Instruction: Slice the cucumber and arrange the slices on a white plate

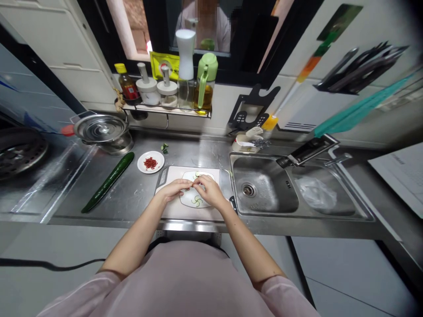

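My left hand point(174, 189) and my right hand point(209, 190) meet fingertip to fingertip over a white plate point(186, 200) with a dark rim. Both are closed in a pinch, and whatever lies between the fingertips is too small to make out. Thin green cucumber slices point(197, 201) form a pinwheel at the plate's near side, with more slices at its far side. Beneath the plate lies a pale cutting board point(172, 212) with a grey handle. To the right, a knife point(233, 203) shows its black handle. A small white dish point(141, 164) holds chopped red bits point(151, 163).
A long cucumber point(110, 180) lies at the left, near a lidded steel pot point(105, 130). Green scraps point(164, 148) sit behind the dish. A double sink point(264, 207) is at the right. Seasoning bottles point(205, 83) stand on a wall rack point(158, 108) above the counter.
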A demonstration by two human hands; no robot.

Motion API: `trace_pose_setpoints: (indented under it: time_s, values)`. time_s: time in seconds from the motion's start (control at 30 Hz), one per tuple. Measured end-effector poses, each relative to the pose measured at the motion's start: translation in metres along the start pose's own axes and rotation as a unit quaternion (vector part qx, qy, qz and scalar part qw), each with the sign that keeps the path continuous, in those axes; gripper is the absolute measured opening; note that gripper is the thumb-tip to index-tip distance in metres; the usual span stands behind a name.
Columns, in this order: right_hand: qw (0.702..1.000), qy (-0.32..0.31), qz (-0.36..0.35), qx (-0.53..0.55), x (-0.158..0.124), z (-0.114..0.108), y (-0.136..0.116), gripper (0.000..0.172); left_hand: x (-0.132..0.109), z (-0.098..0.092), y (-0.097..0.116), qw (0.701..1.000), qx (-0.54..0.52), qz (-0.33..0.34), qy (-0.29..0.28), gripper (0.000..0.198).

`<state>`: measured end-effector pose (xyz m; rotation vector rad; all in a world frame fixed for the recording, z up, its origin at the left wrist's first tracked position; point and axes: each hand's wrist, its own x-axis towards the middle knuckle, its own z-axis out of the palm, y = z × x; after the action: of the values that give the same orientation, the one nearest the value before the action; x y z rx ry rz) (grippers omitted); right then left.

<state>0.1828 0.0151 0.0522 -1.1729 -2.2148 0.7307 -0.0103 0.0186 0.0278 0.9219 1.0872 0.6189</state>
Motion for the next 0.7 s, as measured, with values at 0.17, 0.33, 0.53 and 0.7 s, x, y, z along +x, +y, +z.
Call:
trace_pose_setpoints:
  time_s: [0.17, 0.33, 0.53, 0.7]
  values:
    - [0.999, -0.008, 0.032, -0.028, -0.004, 0.002, 0.002, 0.014, 0.003, 0.004, -0.006, 0.993, 0.090, 0.051, 0.057, 0.043]
    - [0.998, -0.018, 0.041, -0.043, -0.013, 0.008, 0.007, 0.012, 0.005, 0.010, -0.015, 0.983, 0.107, 0.136, 0.058, 0.031]
    - [0.996, -0.045, 0.061, -0.053, -0.023, 0.014, 0.013, 0.011, 0.009, 0.015, -0.027, 0.966, 0.204, 0.142, 0.069, 0.024]
    - [0.990, -0.082, 0.080, -0.082, -0.031, 0.021, 0.020, 0.011, 0.011, 0.021, -0.039, 0.923, 0.347, 0.123, 0.111, 0.019]
